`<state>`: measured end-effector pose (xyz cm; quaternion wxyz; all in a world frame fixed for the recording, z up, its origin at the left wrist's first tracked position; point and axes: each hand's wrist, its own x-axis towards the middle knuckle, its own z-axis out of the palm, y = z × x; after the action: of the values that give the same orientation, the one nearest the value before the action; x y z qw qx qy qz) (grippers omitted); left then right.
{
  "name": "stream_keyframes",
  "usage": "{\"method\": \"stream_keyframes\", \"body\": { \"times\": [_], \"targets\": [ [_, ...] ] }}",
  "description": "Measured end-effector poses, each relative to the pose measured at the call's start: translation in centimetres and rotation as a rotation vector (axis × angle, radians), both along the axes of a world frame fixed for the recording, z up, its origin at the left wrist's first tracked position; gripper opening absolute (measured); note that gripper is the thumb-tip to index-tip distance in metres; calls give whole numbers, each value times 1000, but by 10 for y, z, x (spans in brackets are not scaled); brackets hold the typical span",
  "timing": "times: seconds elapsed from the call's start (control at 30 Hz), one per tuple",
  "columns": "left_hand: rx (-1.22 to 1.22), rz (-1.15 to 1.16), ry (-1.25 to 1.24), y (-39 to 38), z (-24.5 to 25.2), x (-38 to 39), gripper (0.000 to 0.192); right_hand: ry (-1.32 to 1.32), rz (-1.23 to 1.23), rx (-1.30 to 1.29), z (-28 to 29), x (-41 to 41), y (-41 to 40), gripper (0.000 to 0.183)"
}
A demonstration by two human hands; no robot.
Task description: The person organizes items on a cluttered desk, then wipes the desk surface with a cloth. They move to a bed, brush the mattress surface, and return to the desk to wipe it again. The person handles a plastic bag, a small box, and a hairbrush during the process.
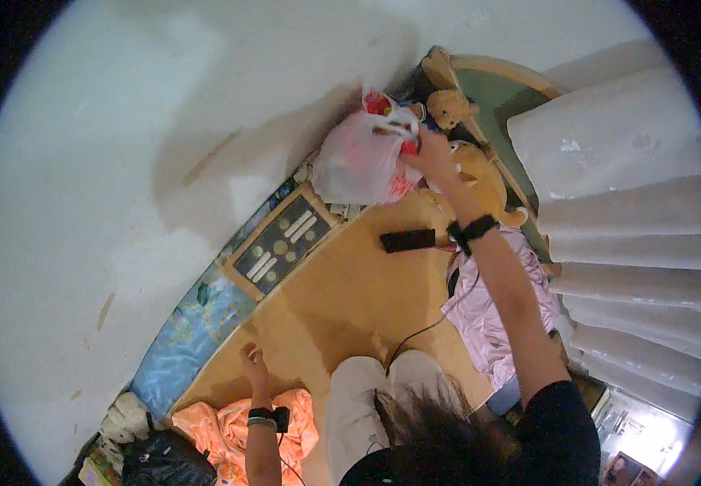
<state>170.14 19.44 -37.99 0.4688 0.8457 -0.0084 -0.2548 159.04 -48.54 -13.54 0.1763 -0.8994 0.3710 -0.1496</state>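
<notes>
My right hand (429, 149) reaches far forward to the side of a bulging white plastic bag (359, 161) with red print and contents showing through. The fingers are at its handles and blurred, so their grip is unclear. My left hand (254, 359) is raised over the tan surface (350, 285), fingers partly curled, holding nothing that I can see. An orange cloth (296, 419) lies under my left forearm, and a pink satin cloth (478, 304) under my right one. A black rectangular object (408, 240) lies between the bag and my knees.
Beside the wall are a framed panel (282, 241) and blue patterned fabric (189, 334). Plush toys, one a teddy bear (448, 109), sit near the green-panelled rail (496, 109). A pale curtain (624, 243) hangs at right. A black bag (167, 460) is at lower left.
</notes>
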Motion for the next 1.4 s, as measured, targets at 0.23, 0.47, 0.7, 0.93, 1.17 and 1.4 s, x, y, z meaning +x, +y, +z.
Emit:
{"method": "stream_keyframes", "body": {
  "times": [0.23,0.47,0.7,0.93,1.17,1.4],
  "targets": [
    [68,-56,-48,38,6,-4,30,241,119,24,20,55,-70,48],
    [-144,50,41,76,-3,-39,32,160,127,84,-51,41,-44,64],
    [-95,50,72,74,4,-45,33,40,68,219,-2,13,-30,78],
    [79,-47,46,52,13,-31,33,57,-85,173,6,11,-23,58],
    [-102,63,72,63,0,-34,36,25,-47,70,-17,40,-13,46],
    [150,104,276,81,8,-36,40,14,165,-32,40,13,-4,25]
  ]
}}
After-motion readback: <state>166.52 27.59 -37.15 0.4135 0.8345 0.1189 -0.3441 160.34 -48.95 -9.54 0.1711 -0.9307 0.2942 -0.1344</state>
